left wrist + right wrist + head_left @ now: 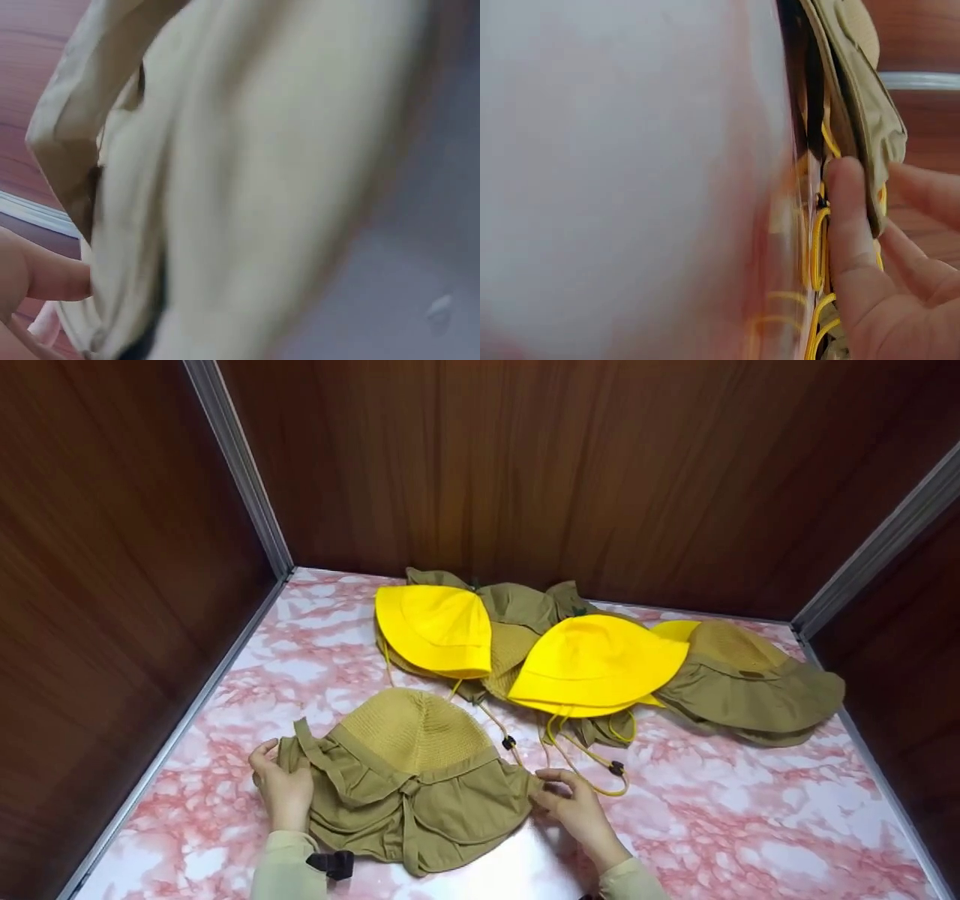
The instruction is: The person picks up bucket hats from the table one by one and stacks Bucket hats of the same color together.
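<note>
In the head view an olive sun hat [420, 735] with a woven crown and a ruffled cloth brim lies between the two hands, a cloth strap hanging down its middle. My left hand [283, 787] grips the brim at its left side, beside a folded strap. On the opposite side my right hand [574, 810] pinches the brim's edge. The right wrist view shows the olive brim [862, 112] between thumb and fingers. Blurred cloth [225, 180] fills most of the left wrist view, with the left fingers [60, 276] at its edge.
Behind lie a yellow bucket hat [439, 630], another yellow hat [600, 664] and more olive hats [750, 690], overlapping in a row. Yellow cords with black cord locks [616, 768] trail forward near my right hand. Dark wood panels [525, 472] enclose the pink marbled table [787, 817].
</note>
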### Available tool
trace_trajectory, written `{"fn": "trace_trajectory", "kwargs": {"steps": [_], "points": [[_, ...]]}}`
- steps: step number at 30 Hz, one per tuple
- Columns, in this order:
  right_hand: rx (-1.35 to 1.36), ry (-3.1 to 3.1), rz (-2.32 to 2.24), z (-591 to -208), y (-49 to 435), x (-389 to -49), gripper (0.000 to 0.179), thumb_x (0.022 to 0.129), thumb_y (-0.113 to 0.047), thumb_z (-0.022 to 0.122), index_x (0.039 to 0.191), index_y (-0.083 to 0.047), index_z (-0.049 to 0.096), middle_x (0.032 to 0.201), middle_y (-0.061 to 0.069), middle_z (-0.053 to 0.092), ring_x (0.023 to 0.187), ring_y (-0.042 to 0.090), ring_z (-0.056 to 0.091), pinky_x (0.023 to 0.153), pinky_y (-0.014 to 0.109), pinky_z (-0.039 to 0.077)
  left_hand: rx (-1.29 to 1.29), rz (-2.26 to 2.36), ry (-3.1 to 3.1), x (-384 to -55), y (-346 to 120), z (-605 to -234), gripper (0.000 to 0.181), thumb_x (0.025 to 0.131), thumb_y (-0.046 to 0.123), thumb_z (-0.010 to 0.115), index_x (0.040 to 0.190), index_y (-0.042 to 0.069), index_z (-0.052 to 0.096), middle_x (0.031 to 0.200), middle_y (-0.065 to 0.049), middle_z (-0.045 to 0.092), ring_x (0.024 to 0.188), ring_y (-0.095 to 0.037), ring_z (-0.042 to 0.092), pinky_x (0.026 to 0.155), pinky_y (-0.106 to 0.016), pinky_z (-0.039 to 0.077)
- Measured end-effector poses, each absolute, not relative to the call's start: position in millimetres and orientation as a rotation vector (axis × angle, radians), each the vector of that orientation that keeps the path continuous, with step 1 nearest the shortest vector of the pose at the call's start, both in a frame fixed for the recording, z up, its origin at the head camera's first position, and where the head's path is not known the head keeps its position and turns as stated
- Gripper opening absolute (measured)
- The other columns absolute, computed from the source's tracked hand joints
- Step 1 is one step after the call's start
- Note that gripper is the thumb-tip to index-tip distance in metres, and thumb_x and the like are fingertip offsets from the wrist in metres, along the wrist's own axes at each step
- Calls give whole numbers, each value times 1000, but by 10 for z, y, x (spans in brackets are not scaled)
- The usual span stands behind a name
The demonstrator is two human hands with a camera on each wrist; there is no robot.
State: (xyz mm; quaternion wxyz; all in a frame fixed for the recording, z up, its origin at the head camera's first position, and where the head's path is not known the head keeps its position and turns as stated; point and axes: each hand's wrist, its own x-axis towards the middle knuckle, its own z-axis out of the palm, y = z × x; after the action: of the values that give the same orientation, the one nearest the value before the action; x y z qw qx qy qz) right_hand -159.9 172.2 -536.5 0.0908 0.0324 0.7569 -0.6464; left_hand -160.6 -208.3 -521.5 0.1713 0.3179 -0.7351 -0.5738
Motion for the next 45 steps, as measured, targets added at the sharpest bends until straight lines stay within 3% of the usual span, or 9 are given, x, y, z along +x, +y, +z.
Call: {"fn": "trace_trajectory", "kwargs": {"steps": [5, 10, 16, 22, 28, 31, 35, 39, 45], "points": [[265, 2079, -2098, -5282, 1817, -1692, 46, 89, -2, 65, 130, 13, 50, 116, 25, 62, 80, 20, 66, 72, 34, 61, 925, -1624, -2103, -1607, -2054, -5141, 62, 84, -2, 51, 143, 3, 32, 140, -31, 31, 128, -49, 29, 104, -57, 30], [445, 1965, -2311, -5180, 1981, -1826, 45, 92, -10, 66, 132, 4, 51, 111, 14, 65, 86, 27, 69, 78, 40, 61, 870, -1582, -2155, -1591, -2019, -4989, 52, 94, 13, 57, 142, 4, 40, 147, -33, 25, 134, -55, 16, 109, -66, 18], [486, 1845, -2508, -5106, 2210, -1963, 41, 101, -17, 56, 134, 4, 46, 100, 1, 74, 95, 18, 70, 92, 35, 58, 726, -1592, -2106, -1601, -1861, -4800, 42, 94, 8, 54, 135, 0, 49, 146, -33, 27, 132, -51, 16, 105, -61, 24], [526, 1699, -2606, -5067, 2377, -2047, 46, 105, -19, 47, 145, -1, 33, 104, -3, 71, 98, 17, 69, 97, 33, 55, 614, -1757, -2046, -1650, -1610, -4649, 38, 95, 6, 58, 133, 1, 53, 147, -25, 37, 135, -43, 35, 112, -53, 35], [607, 1598, -2639, -5054, 2464, -2203, 60, 106, -17, 43, 156, -2, 15, 124, 5, 51, 101, 14, 64, 104, 28, 50, 436, -2056, -1896, -1790, -1278, -4577, 38, 93, -5, 52, 131, -9, 51, 135, -25, 51, 123, -36, 49, 102, -36, 45], [645, 1519, -2652, -5077, 2476, -2298, 63, 105, -17, 44, 157, -3, 12, 132, 9, 44, 107, 17, 59, 106, 27, 48, 358, -2247, -1806, -1839, -1106, -4567, 36, 93, -5, 52, 129, -9, 50, 124, -17, 56, 111, -25, 55, 94, -28, 49], [684, 1442, -2669, -5103, 2483, -2398, 56, 105, -17, 47, 154, -3, 24, 127, 9, 50, 109, 20, 59, 108, 28, 47, 260, -2575, -1601, -1867, -858, -4607, 36, 95, -4, 52, 131, -7, 48, 115, -6, 57, 100, -13, 59, 98, -30, 52], [689, 1378, -2688, -5101, 2516, -2492, 44, 103, -17, 52, 143, -3, 40, 124, 10, 52, 105, 21, 61, 107, 30, 48, 209, -2947, -1359, -1925, -592, -4666, 42, 101, 5, 46, 141, -1, 39, 128, -10, 56, 116, -25, 57, 113, -45, 42], [687, 1201, -2703, -5083, 2586, -2608, 24, 100, -19, 57, 122, -9, 56, 123, 10, 50, 104, 22, 61, 107, 33, 48, 242, -3227, -1256, -2108, -264, -4733, 58, 106, 22, 35, 156, 1, 14, 158, -28, 25, 146, -46, 24, 122, -52, 24]]}}
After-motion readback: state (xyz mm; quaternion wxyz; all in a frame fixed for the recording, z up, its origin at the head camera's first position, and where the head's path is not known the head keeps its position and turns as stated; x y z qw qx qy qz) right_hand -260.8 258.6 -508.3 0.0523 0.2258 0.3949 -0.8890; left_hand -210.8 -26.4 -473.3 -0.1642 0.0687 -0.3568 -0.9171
